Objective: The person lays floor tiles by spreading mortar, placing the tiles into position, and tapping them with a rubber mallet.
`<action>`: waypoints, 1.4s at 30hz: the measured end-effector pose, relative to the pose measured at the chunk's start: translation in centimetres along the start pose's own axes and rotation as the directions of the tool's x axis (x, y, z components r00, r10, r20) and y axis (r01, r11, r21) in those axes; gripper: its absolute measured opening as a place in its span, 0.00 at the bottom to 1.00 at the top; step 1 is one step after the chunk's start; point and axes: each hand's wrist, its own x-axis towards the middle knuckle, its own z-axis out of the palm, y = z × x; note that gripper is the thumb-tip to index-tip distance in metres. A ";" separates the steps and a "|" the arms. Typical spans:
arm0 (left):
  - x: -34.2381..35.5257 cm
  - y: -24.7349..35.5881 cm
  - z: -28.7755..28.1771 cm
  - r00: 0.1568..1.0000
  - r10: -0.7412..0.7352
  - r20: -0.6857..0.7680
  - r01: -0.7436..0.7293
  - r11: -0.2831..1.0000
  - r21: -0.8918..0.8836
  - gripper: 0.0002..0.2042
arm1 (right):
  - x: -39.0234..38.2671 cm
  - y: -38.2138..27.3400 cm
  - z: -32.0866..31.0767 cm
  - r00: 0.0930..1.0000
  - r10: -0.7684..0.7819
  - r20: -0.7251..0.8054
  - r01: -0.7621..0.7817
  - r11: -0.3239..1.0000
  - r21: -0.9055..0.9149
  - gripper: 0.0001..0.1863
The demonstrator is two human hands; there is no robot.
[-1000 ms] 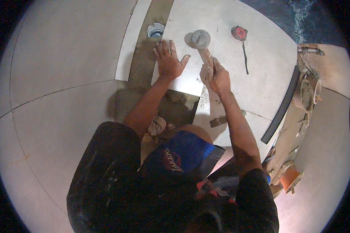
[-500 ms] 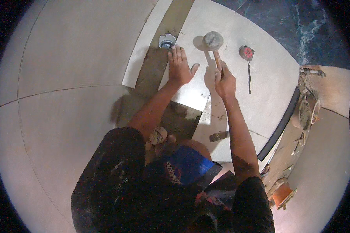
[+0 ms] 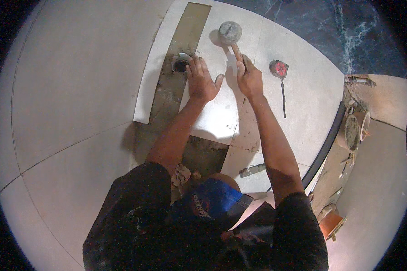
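Observation:
My left hand lies flat on a pale tile, fingers spread, tips at the edge of a round drain opening with a white rim in a bare cement strip. My right hand grips the wooden handle of a mallet whose round grey head is over the tile, up and right of the drain. A red and dark tape measure with a black strap lies to the right of my right hand. A dirty flat tool lies beside my right forearm.
A long black bar runs along the tiles' right edge. Beyond it are buckets, an orange container and debris. Dark marbled flooring is at the top right, large pale tiles on the left, a dark patch of bare bed below my hands.
My left hand has slid forward along the tile to the drain's edge. My right hand has moved the mallet forward, past the tape measure's level. The view has shifted too.

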 end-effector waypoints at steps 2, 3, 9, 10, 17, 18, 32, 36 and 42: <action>0.2 -0.2 0.0 1.000 -0.002 -0.011 0.002 1.000 0.002 0.47 | 0.4 -0.5 0.8 0.999 0.003 -0.044 -0.002 1.000 0.012 0.23; 0.2 -0.2 -0.1 1.000 0.002 -0.012 -0.002 1.000 -0.001 0.47 | 0.9 -0.6 0.8 1.000 0.025 0.008 -0.024 0.999 -0.020 0.22; 0.6 -0.4 0.4 0.994 0.056 -0.090 -0.060 0.998 -0.037 0.47 | 4.1 -0.5 0.8 1.000 0.005 0.010 -0.005 1.000 -0.007 0.21; 1.0 -0.4 0.7 0.995 0.063 -0.081 -0.067 0.997 -0.043 0.47 | 4.0 0.0 1.3 0.999 -0.015 -0.032 0.015 1.000 0.001 0.22; 10.4 -2.1 3.2 0.968 0.137 -0.210 -0.136 0.991 0.019 0.45 | 9.6 -0.3 1.5 0.995 -0.082 -0.052 0.079 0.995 -0.054 0.21; 11.3 -2.3 3.3 0.989 0.082 -0.122 -0.078 0.996 0.037 0.45 | 9.9 -0.6 1.8 0.992 -0.080 -0.095 0.082 0.996 0.022 0.21; 12.3 -1.8 3.7 0.999 0.047 -0.020 -0.046 0.998 0.042 0.46 | 16.6 0.2 4.4 0.997 -0.061 -0.036 0.058 0.995 -0.087 0.20; 13.4 -3.1 3.7 0.997 0.018 -0.076 -0.011 0.995 0.097 0.51 | 18.2 1.5 5.0 0.998 -0.049 -0.046 0.038 0.976 -0.213 0.20; 15.2 -9.6 1.6 0.982 -0.168 -0.092 0.174 0.982 0.066 0.63 | 18.7 -1.1 3.9 0.998 0.009 0.059 0.001 0.987 -0.159 0.21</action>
